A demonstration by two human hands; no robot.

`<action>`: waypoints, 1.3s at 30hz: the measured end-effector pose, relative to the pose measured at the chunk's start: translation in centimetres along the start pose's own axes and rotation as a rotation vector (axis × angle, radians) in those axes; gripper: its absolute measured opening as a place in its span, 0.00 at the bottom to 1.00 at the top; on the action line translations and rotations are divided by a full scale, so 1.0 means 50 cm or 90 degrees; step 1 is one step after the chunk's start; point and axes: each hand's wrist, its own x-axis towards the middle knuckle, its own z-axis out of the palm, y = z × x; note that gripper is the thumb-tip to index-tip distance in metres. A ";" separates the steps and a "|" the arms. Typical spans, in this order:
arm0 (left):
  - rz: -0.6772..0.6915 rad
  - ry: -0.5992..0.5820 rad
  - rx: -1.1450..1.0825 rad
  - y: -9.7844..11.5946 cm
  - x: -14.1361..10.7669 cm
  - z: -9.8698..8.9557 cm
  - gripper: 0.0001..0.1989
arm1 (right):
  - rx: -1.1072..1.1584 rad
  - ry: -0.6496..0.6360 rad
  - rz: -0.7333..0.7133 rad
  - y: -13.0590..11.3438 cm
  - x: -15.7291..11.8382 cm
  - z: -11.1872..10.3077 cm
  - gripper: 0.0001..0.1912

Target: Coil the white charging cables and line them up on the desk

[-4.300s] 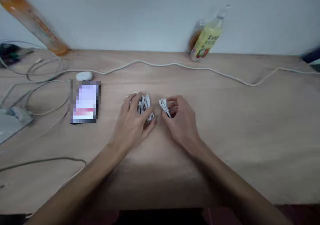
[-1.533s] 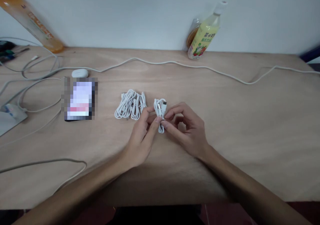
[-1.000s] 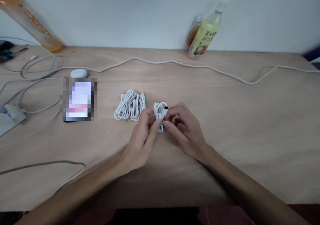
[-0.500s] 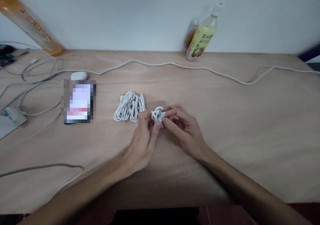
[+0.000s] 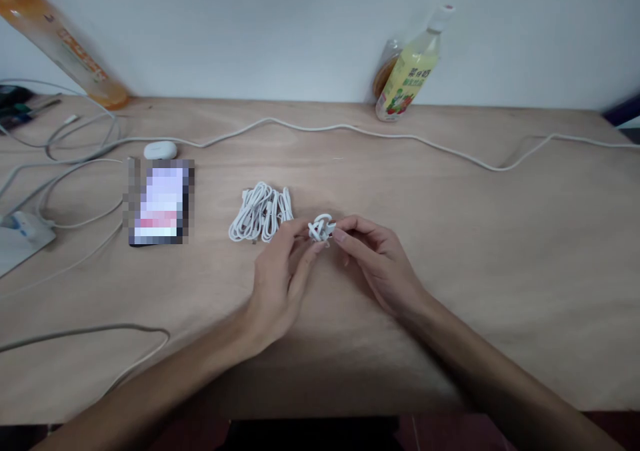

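A: Nearest the camera, what are the two hands doing?

B: Both forearms reach in over the pale, wood-grained worktop (image 5: pixel 500 251). The left hand (image 5: pixel 280 274) and the right hand (image 5: pixel 383 264) meet at a small white cable bundle (image 5: pixel 321 227). Thumb and fingertips of each are pinched on it from either side, the other fingers loosely curled. The bundle is a tight little coil of thin, smooth cord, held just above the worktop near its middle.

A: And beside it?

B: Just to the left lies a larger white cable bundle (image 5: pixel 261 212), looped into long ovals, flat on the wood, close to the left fingertips but apart from them.

A: Further left?

B: A phone (image 5: pixel 160 202), a dark rectangle with a bright screen, its content blurred and unreadable. Behind it sits a small white oval case (image 5: pixel 160 150). Loose grey cords (image 5: pixel 75 171) curl across that side.

A: Toward the wall?

B: A long white cord (image 5: pixel 350 129) snakes across the whole width. At the back stands a clear plastic drink bottle (image 5: pixel 410 71) with yellow liquid, a white cap and a green label with fruit pictures; its writing is too small to read. Far left is an orange bottle (image 5: pixel 65 44), its label blurred.
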 end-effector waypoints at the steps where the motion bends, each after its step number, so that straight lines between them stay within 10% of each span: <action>1: -0.002 0.001 -0.003 0.002 0.001 -0.001 0.11 | 0.010 0.003 0.010 -0.001 0.001 -0.001 0.08; 13: -0.026 0.018 -0.037 0.004 0.002 0.005 0.12 | 0.060 0.010 0.064 -0.008 0.003 -0.003 0.09; 39: -0.270 -0.079 -0.361 0.011 0.032 0.005 0.10 | -0.122 0.029 -0.153 -0.001 -0.007 0.001 0.05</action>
